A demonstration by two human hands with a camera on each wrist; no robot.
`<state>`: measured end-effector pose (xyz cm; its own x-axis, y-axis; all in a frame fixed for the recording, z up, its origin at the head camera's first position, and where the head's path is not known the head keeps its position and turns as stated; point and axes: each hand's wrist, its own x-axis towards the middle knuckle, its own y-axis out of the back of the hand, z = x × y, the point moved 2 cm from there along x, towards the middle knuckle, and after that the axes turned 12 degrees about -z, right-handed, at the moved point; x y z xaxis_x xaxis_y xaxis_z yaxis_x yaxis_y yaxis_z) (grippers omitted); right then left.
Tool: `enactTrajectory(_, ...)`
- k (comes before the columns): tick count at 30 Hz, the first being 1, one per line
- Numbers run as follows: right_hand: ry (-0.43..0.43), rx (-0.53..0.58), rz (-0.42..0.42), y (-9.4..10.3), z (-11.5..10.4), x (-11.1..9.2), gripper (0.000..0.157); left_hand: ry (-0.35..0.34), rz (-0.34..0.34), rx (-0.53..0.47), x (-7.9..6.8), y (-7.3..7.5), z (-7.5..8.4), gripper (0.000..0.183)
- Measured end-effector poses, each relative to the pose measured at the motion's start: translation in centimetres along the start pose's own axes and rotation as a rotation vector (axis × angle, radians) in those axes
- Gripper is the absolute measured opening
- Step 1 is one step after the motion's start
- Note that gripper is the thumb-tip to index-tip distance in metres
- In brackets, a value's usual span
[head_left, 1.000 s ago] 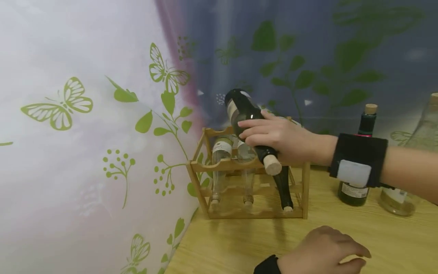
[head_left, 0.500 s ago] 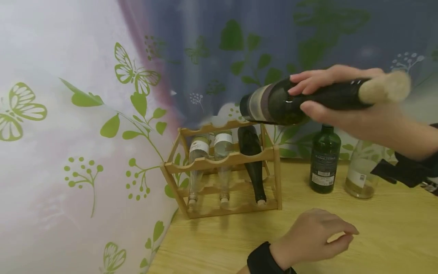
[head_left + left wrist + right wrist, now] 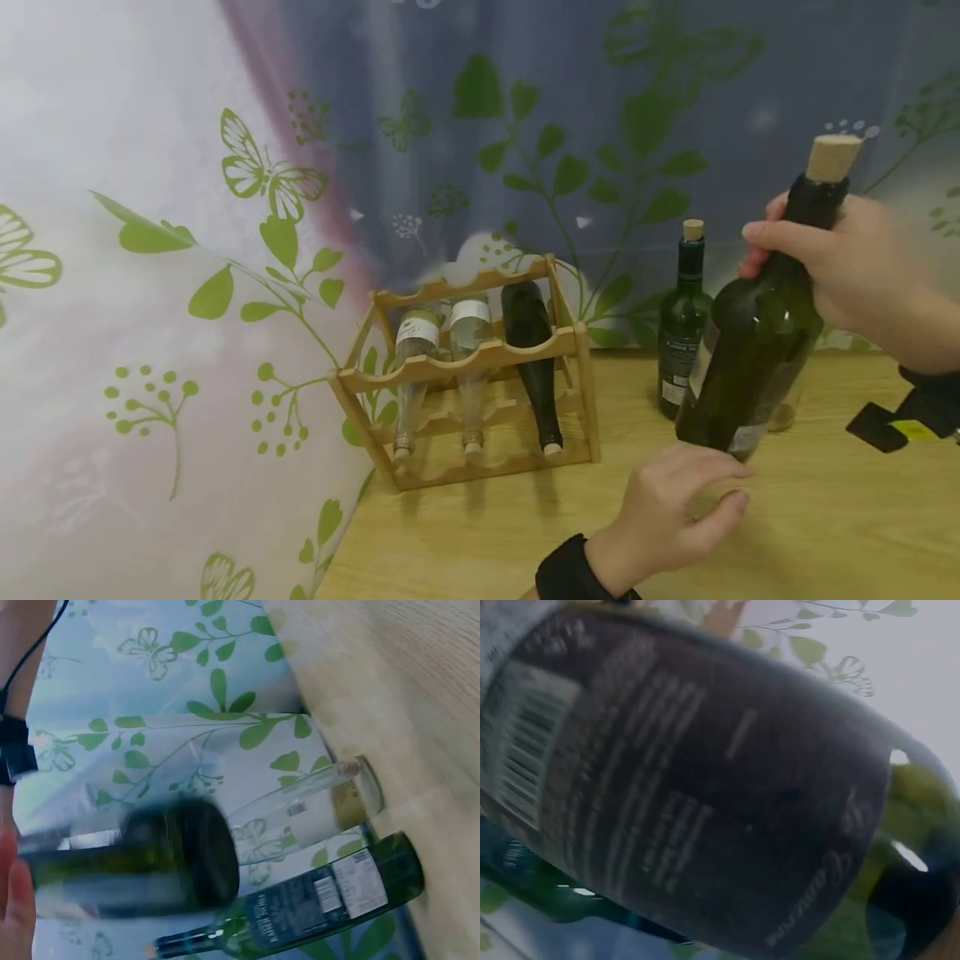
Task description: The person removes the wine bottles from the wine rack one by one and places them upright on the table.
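The right hand (image 3: 870,258) gripped, fingers wrapped round its neck, a tilted dark green bottle (image 3: 757,358) at the wooden rack's (image 3: 588,400) 3 o'clock, probably leaving its base free. At its 7 o'clock, the left hand (image 3: 663,508) curled loosely, apparently holding nothing. 3 racked bottles (image 3: 527,317) sloped neck-down, presumably cradled against rolling.

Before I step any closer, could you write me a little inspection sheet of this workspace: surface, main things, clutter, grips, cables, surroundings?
Surface: yellowish wood-look table.
Job's things: corked dark green bottle, tilted, cork end up; wooden rack with two clear bottles and one black bottle, necks sloping down.
Clutter: labelled green bottle and standing clear bottle, both upright on the table.
Grips: right grip holds the corked bottle by its neck; left grip is loosely curled near its base, contact unclear.
Cables: thin dark cord, top left of left wrist view.
Surroundings: leaf-and-butterfly backdrop.
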<state>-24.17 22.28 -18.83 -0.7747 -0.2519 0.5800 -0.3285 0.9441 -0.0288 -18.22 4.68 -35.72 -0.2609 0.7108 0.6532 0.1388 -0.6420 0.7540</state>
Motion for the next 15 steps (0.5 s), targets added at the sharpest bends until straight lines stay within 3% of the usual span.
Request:
enactTrajectory(2, -0.058, 0.026, -0.048, 0.7, 1.2, -0.6, 0.007, 0.042, 0.085, -0.032, 0.1, -0.6, -0.7, 0.03)
enactTrajectory(4, -0.093, 0.075, -0.106, 1.1, 2.1, -1.1, 0.007, 0.115, 0.102, -0.113, 0.7, -0.3, -0.8, 0.038)
enactTrajectory(6, -0.116, 0.126, -0.163, 1.2, 2.8, -1.5, 0.01, 0.211, 0.055, -0.221, 1.5, -0.7, -1.4, 0.052)
enactTrajectory(11, -0.142, 0.162, -0.241, 0.5, 4.2, -1.9, 0.012, 0.548, -0.144, -0.55, 3.7, -2.0, -2.8, 0.085)
enactTrajectory(13, -0.144, 0.161, -0.231, 0.1, 4.7, -2.1, 0.012, 0.62, -0.142, -0.616, 4.3, -2.8, -3.4, 0.091)
enactTrajectory(15, -0.143, 0.156, -0.217, 0.0, 5.3, -2.2, 0.012, 0.638, -0.105, -0.645, 4.6, -3.4, -4.0, 0.094)
